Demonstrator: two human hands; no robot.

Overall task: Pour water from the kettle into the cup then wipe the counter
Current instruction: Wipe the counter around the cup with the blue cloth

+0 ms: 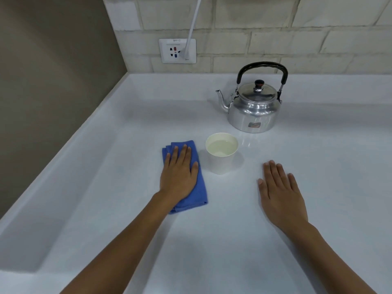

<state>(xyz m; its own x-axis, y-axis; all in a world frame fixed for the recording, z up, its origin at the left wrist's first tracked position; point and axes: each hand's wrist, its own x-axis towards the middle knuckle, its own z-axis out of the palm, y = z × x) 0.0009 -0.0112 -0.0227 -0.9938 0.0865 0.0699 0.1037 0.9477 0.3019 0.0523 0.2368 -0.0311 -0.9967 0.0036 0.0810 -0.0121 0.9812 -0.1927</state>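
A shiny metal kettle (253,109) with a black handle stands upright on the white counter (233,240), its lid on and its spout pointing left. In front of it stands a white paper cup (221,153) holding water. A folded blue cloth (198,194) lies flat just left of the cup. My left hand (179,172) rests palm down on the cloth, fingers stretched out and covering most of it. My right hand (280,194) lies flat on the bare counter to the right of the cup, holding nothing.
A brick wall runs along the back, with a white power socket (177,51) and a white cable (194,26) plugged into it. A grey-brown wall (53,81) bounds the counter's raised left rim.
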